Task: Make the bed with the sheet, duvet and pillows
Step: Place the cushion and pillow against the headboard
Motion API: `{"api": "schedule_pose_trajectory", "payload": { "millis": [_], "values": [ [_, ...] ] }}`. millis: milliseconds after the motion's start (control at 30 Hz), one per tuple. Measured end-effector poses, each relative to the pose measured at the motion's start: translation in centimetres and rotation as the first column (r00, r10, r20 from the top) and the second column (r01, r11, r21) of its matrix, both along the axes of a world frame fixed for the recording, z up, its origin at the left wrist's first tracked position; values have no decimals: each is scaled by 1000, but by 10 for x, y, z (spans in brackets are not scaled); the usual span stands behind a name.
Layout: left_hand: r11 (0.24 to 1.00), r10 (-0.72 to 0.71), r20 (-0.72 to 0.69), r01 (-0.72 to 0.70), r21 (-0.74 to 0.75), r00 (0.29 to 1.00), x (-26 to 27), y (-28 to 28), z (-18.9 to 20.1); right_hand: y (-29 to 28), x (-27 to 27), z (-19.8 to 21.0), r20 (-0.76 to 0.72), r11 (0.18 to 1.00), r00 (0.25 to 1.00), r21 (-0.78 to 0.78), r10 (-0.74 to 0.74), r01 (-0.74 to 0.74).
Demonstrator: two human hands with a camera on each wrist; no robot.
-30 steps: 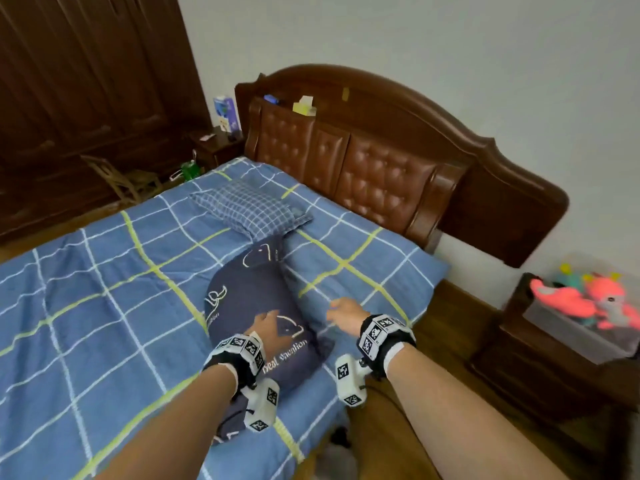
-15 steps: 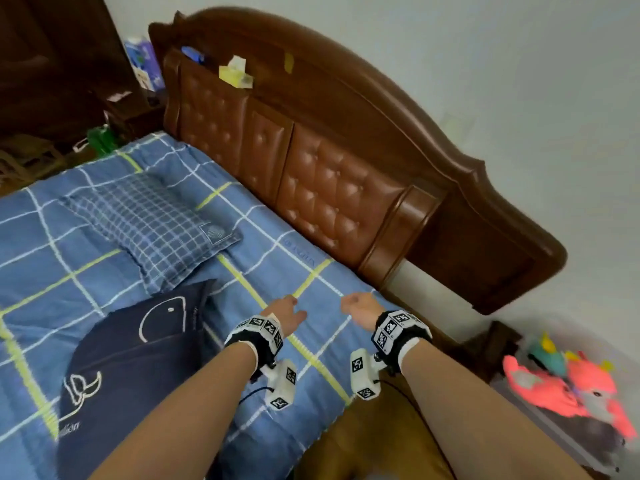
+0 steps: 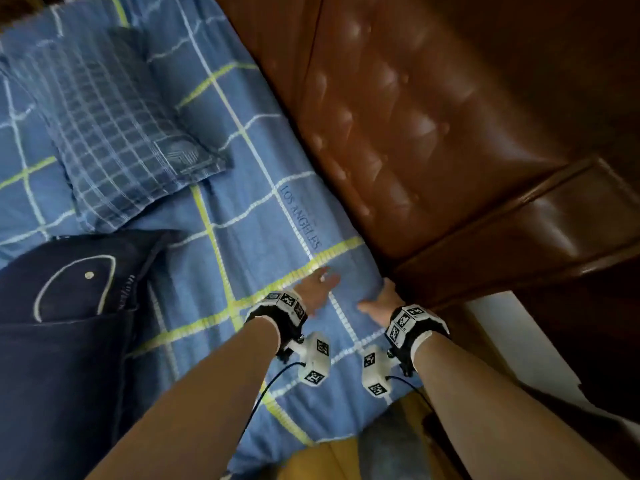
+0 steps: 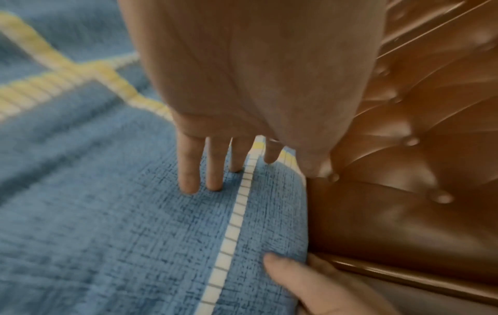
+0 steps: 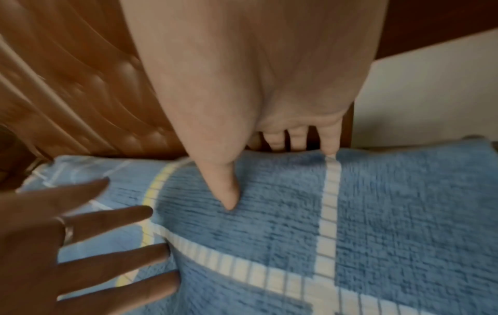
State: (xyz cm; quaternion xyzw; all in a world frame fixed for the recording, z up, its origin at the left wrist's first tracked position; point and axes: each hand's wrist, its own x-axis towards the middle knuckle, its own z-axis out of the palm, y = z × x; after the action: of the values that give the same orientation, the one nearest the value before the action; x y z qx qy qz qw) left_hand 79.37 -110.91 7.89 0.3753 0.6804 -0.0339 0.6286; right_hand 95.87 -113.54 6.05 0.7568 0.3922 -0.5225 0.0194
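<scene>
Head view: blue checked sheet (image 3: 242, 216) covers the mattress up to the padded brown headboard (image 3: 398, 109); white and yellow grid lines, "LOS ANGELES" lettering near the headboard edge. Sheet corner sits at the near end of the headboard, where wooden frame meets a strip of white wall (image 3: 512, 341).

Dark navy pillow (image 3: 69, 323) lies at left on the sheet, white outline drawing on its cover. Blue plaid pillow (image 3: 114, 133) lies farther up the bed, near the headboard, its near corner just beside the navy one. Neither is touched by a hand.

Left hand (image 3: 317, 285): flat on the sheet near the corner, fingers (image 4: 188, 170) straight and slightly spread, tips pressing into the fabric; grasping nothing. Ring (image 5: 68, 231) visible on one finger in the right wrist view.

Right hand (image 3: 382, 303): at the very corner of the sheet, beside the headboard. Right wrist view shows the thumb (image 5: 226, 187) lying on top of the fabric while the other fingers curl over the sheet edge and down behind it, so the edge is pinched between thumb and fingers. Fingertips hidden behind the edge.

Hands are near each other, not touching. Wrist-worn marker blocks (image 3: 313, 358) hang below both wrists.
</scene>
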Motion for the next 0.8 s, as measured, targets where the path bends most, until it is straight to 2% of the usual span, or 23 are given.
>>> {"api": "schedule_pose_trajectory", "payload": {
  "millis": [67, 167, 233, 300, 400, 433, 500, 533, 600, 667, 733, 800],
  "values": [
    [987, 110, 27, -105, -125, 994, 13, 5, -32, -3, 4, -37, -31, 997, 998, -54, 54, -56],
    [970, 174, -78, -185, -157, 982, 28, 8, -60, -12, 2, -75, -149, 986, 981, -89, 125, -139],
    [981, 157, -132, -170, -97, 979, 37, 12, -66, -13, 1, -70, -180, 987, 972, -40, 148, -158],
    [994, 78, -172, -91, -68, 982, 50, 18, -68, -15, 14, -58, -172, 983, 969, -19, 178, -183],
    [1000, 4, -142, -5, -5, 990, 81, 27, -47, -22, 55, -37, -116, 987, 981, -10, 155, -158],
    [1000, 26, -120, -25, 15, 992, 91, 27, -36, -26, 67, -30, -92, 990, 986, -5, 137, -138],
    [997, -67, -89, 70, 38, 994, 109, 23, -32, -36, 88, -24, -29, 994, 994, -5, 107, -107],
    [988, -142, -76, 147, 54, 987, 117, 21, -36, -41, 96, -21, 10, 996, 995, 2, 94, -94],
    [999, -48, -22, 48, 0, 999, 126, 18, -45, -46, 102, -26, 130, 995, 987, 28, 96, -100],
    [995, -89, -57, 91, 37, 994, 128, 15, -69, -49, 100, -39, 251, 982, 951, 5, 180, -187],
    [994, -86, -108, 92, 51, 990, 132, 13, -87, -51, 91, -50, 298, 962, 915, -53, 272, -269],
    [992, -101, -83, 106, 68, 991, 132, 8, -102, -56, 78, -68, 306, 960, 909, -89, 281, -267]
  ]
}}
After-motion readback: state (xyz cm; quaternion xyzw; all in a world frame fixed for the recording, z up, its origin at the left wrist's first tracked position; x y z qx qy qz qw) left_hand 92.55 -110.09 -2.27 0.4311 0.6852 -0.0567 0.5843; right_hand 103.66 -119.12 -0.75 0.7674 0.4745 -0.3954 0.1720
